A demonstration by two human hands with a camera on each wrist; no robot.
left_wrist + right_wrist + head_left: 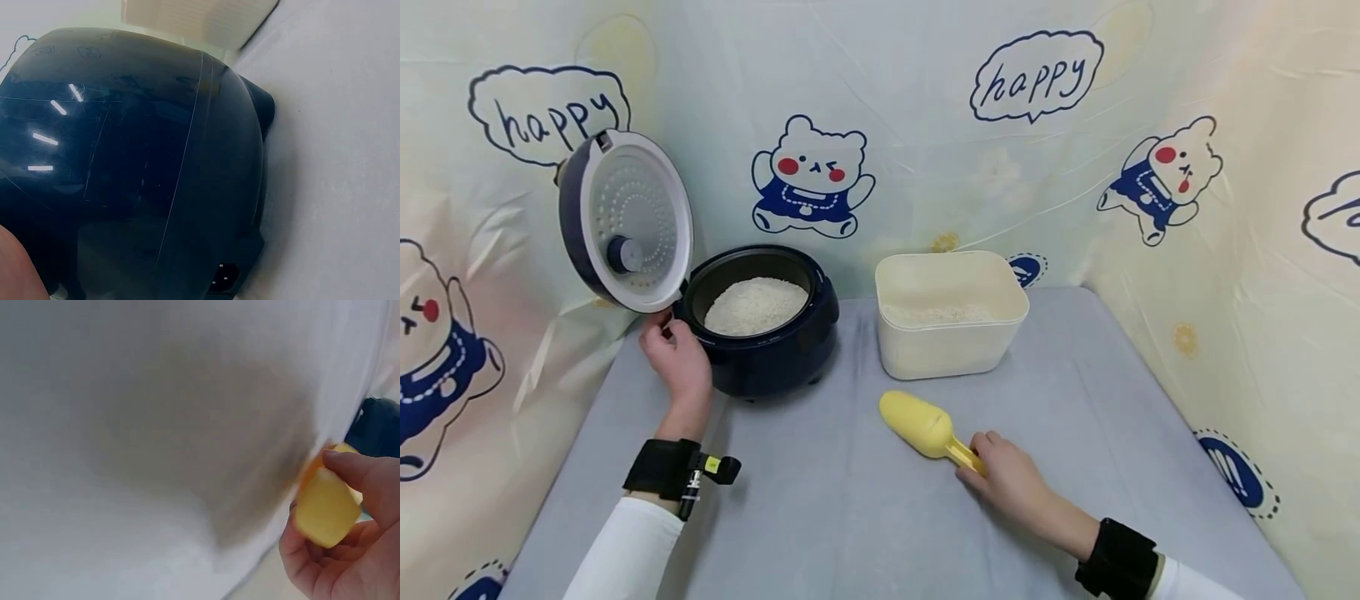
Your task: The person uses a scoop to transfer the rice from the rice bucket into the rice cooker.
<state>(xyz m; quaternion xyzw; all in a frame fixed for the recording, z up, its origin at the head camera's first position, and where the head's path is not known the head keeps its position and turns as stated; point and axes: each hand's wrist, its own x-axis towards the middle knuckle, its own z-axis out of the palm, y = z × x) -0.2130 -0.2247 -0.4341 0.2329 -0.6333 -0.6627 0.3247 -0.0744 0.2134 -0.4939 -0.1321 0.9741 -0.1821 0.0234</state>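
Observation:
At the back left stands a dark blue rice cooker [775, 362] with its lid [640, 208] raised and white rice [756, 306] inside. My left hand [679, 354] is at the lid's lower edge beside the hinge, its fingertips partly hidden there; whether it grips the lid I cannot tell. The cooker's glossy side [125, 162] fills much of the left wrist view. My right hand [1011, 479] grips a yellow scoop [917, 422] by its handle, low over the table, the scoop's rounded back upward. The right wrist view shows thumb and fingers around the handle's end [328, 509].
A cream-white bin [947, 350] with rice in it stands right of the cooker, behind the scoop. A grey cloth covers the table [850, 517]. Printed curtains [925, 150] hang close behind and at both sides. A power socket [224, 277] shows low on the cooker.

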